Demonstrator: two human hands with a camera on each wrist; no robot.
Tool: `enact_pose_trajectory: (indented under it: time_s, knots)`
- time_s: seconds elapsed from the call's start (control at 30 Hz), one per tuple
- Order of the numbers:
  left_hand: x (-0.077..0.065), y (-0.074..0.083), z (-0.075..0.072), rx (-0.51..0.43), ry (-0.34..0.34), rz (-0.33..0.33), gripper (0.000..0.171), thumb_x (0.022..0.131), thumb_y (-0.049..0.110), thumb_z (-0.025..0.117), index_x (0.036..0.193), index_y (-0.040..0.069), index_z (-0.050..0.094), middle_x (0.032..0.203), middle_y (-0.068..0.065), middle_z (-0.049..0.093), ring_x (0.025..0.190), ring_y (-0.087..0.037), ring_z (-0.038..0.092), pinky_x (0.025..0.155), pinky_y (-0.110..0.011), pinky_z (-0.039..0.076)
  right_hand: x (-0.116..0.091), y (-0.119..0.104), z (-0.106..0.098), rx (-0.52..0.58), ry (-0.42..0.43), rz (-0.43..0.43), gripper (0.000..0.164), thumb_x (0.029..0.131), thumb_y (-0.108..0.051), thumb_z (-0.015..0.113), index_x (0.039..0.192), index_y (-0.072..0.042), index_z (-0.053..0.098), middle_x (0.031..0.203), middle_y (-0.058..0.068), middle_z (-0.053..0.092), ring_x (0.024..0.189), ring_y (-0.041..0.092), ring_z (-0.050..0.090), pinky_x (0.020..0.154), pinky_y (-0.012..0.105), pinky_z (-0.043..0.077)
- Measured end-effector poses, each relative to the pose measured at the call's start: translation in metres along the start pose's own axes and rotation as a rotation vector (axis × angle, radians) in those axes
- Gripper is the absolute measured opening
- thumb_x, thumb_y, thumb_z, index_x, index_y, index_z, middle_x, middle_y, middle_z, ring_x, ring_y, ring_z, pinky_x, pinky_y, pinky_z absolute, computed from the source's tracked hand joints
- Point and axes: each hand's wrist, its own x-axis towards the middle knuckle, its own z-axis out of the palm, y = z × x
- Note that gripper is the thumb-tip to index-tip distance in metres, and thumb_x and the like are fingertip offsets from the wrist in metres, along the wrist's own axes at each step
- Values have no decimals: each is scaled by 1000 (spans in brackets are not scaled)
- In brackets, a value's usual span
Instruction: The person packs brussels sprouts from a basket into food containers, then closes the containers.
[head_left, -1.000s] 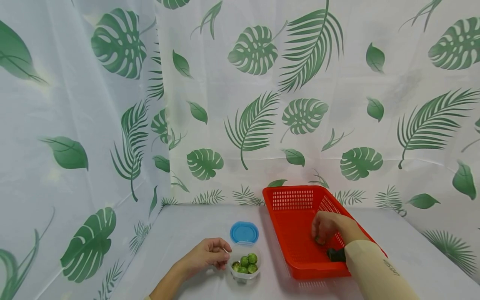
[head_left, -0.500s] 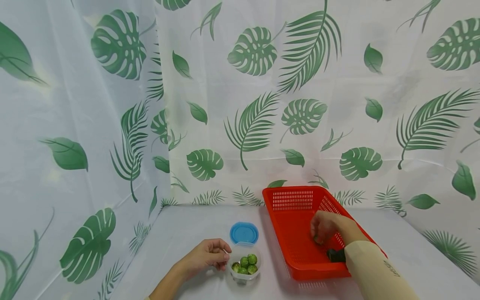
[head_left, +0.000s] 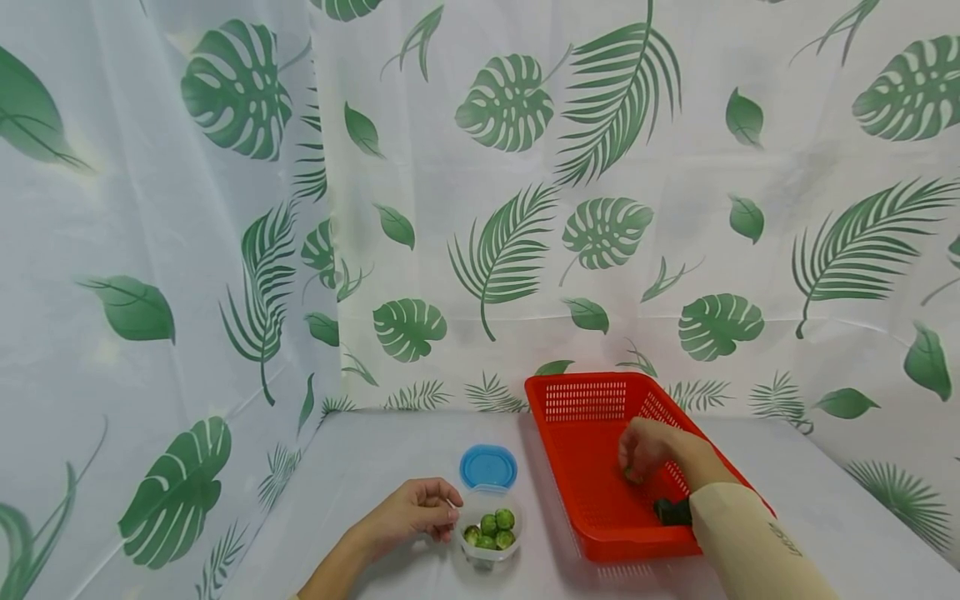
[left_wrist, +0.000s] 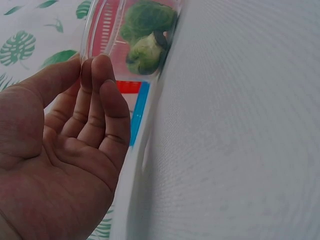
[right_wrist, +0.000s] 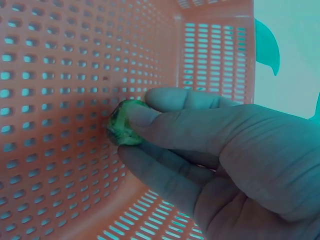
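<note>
My right hand is inside the red plastic basket and pinches a Brussels sprout between thumb and fingers, low against the perforated floor. A clear plastic container stands on the table left of the basket, with several Brussels sprouts in it. With thumb and fingertips my left hand pinches the container's left rim; the left wrist view shows the fingertips at the clear wall.
A blue lid lies on the white table behind the container. Near the basket's front right corner is a dark object, partly hidden by the sleeve. A leaf-patterned curtain stands behind and at the left.
My right hand has shifted slightly left and up inside the basket, the Brussels sprout moving with it. The left hand and the container have stayed in place.
</note>
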Motion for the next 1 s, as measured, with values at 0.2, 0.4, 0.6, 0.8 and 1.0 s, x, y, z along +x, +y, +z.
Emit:
enact_pose_trajectory:
  time_s: [0.2,0.4,0.6,0.8,1.0]
  knots:
    - [0,0,0,-7,7,-2,26,98,15,72,117,-2,65,82,-1,72,73,-14,69,70,-29,58,3,-2,1,0,34,-27,16,80,-5,86,93,-6,77,91,8,72,84,24,66,79,43,63]
    - [0,-1,-1,-13,-2,-1,29,98,14,71,119,-5,63,83,-1,72,73,-13,70,70,-29,58,3,-5,-1,5,57,-69,15,83,-6,85,95,-6,76,90,7,73,83,24,67,82,44,63]
    - [0,-1,-2,-10,-20,-1,32,99,12,69,122,-9,60,83,0,72,74,-12,70,70,-28,58,7,-8,-4,-33,114,-165,12,84,-5,84,94,-6,78,91,6,74,82,22,65,83,43,62]
    - [0,0,-2,0,-19,6,36,98,16,71,122,-9,61,83,1,72,74,-12,70,71,-28,58,9,-9,-6,-35,131,-206,11,85,-4,83,94,-5,78,88,5,73,79,20,65,83,43,62]
    - [1,-1,-2,6,-16,5,34,99,14,70,122,-9,61,83,1,72,74,-11,70,71,-27,58,10,-13,-7,-15,165,-247,8,87,-5,81,92,-11,78,90,5,74,82,21,64,82,41,62]
